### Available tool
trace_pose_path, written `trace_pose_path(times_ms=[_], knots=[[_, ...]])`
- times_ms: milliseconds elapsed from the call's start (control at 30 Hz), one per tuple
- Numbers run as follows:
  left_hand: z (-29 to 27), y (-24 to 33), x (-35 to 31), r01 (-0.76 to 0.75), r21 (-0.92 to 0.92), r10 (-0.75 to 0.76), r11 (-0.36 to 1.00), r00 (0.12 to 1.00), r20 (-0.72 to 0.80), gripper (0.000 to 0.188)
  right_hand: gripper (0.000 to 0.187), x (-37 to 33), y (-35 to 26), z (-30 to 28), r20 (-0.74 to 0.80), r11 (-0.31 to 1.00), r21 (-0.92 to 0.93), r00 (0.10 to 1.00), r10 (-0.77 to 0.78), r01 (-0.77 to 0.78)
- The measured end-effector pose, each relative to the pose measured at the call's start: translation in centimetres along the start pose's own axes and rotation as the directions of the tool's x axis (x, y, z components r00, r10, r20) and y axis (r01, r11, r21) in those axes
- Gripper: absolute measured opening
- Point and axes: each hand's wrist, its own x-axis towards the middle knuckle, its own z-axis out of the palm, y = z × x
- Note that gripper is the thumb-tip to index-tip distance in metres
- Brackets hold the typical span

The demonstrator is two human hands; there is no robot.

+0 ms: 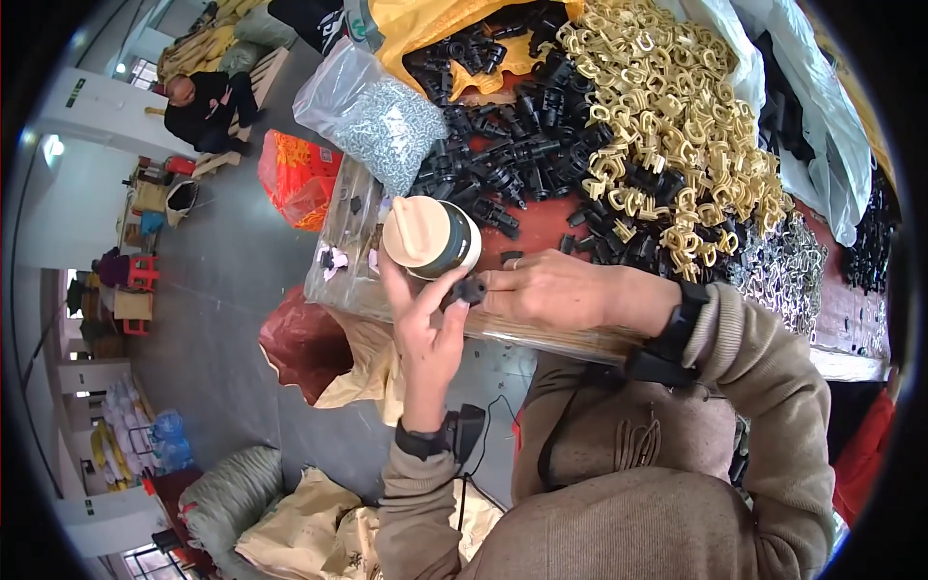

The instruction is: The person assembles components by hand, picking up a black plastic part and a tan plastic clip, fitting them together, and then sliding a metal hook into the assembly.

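Note:
My left hand (pixel 425 340) grips a small black plastic part (pixel 470 291) between thumb and fingers, just over the table's near edge. From the right, my right hand (pixel 556 290) meets it with its fingers pinched at the part's side. Whether those fingertips hold a smaller piece of their own is hidden. Directly beyond my left fingers stands a dark green cup (pixel 454 242) with a beige screw lid (pixel 414 233). Black plastic fittings (pixel 512 159) lie heaped behind it, and a large pile of gold-coloured metal loops (pixel 667 106) spreads to their right.
A clear bag of small silvery screws (pixel 387 126) leans at the table's left side, near a red bag (pixel 298 179). Silvery metal pieces (pixel 783 275) lie at the right. An open sack (pixel 307 350) stands below the table edge. Another person (pixel 203 111) sits far left.

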Motion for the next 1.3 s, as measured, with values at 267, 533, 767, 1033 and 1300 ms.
trace_pose_path(times_ms=[267,533,767,1033,1300], knots=[[-1.5,-2.4,3.0,-0.103,-0.068,0.117,0.992,0.959,0.259,0.032,0.049,1.6,0.0,1.1,-0.031,0.998,-0.069,1.0,0.003,-0.005],[-2.4,-4.1,4.5,-0.138,-0.115,0.169,0.984,0.926,0.337,0.034,0.057,4.7,-0.6,0.3,0.218,0.988,-0.137,0.971,0.1,-0.071],[-1.9,-4.3,4.9,-0.201,-0.12,0.228,0.972,0.924,0.307,0.036,0.057,3.0,-0.3,-0.3,0.174,0.971,-0.203,0.971,0.166,-0.129],[-2.4,-3.2,3.9,-0.157,-0.136,0.184,0.978,0.96,0.21,0.029,0.051,-2.8,-0.9,-4.2,0.263,0.909,-0.36,0.911,0.317,-0.212],[-0.1,1.4,-1.3,0.156,-0.043,-0.153,0.987,0.986,0.066,0.025,0.055,-0.7,-0.5,-0.3,-0.2,0.847,-0.496,0.975,0.099,-0.188]])
